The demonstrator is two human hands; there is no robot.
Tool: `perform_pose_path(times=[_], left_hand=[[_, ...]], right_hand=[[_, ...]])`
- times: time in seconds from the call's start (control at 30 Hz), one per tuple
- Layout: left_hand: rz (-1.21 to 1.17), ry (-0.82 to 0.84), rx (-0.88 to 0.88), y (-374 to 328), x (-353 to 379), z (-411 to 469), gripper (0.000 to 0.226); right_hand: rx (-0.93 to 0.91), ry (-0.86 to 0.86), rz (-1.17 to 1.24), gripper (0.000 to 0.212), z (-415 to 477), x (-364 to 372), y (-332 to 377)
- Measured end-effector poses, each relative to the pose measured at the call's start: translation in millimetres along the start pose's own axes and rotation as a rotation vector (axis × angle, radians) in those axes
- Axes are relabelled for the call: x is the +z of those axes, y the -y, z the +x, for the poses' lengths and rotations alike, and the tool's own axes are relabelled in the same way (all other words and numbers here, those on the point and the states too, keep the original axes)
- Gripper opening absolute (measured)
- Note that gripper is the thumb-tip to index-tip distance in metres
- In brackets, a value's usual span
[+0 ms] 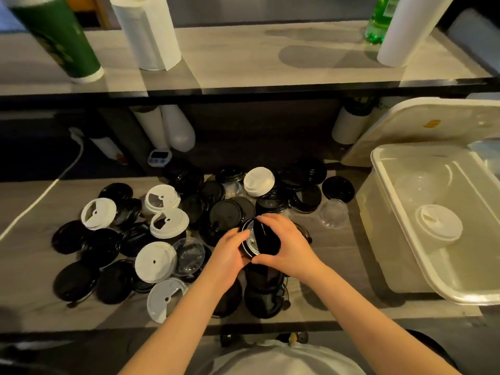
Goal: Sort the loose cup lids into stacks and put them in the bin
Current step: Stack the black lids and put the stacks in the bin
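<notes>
Hands both grasping: left hand and right hand curl round a tilted black lid stack above the worktop. Risk: poorly nested lids slip loose while carried to the bin, right.

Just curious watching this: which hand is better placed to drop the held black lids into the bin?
Probably the right hand: it grips the black lids on the side nearer the bin; the left hand would have to cross over.
</notes>
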State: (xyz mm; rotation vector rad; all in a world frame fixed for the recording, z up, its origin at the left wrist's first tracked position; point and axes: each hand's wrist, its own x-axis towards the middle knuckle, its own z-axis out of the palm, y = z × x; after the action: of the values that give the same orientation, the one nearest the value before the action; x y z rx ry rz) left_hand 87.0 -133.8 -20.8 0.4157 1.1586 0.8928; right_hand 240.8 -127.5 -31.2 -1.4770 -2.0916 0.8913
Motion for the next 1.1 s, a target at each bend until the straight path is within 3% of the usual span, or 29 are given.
perform_pose_path(times=[0.23,0.47,0.6,0.87,1.1], left_hand=[[-0.038,-0.09,0.064,-15,-46,-12,0.024],[-0.086,-0.388,0.205,-34,-121,-26,0.019],[-0.111,-0.502,0.294,-46,-163,-40,0.018],[-0.253,-0.781,0.337,-65,-249,-57,0.025],[-0.323,-0.858,0.383,-81,-298,-58,0.028]], right_hand=[[-0.074,0.151,-0.045,0.09,22,17,19],[-0.114,0.125,-0.115,0.051,43,52,45],[-0.18,0.179,-0.164,0.042,61,82,75],[-0.361,0.359,-0.315,0.048,129,146,143],[-0.433,0.499,-0.554,0.064,182,199,177]])
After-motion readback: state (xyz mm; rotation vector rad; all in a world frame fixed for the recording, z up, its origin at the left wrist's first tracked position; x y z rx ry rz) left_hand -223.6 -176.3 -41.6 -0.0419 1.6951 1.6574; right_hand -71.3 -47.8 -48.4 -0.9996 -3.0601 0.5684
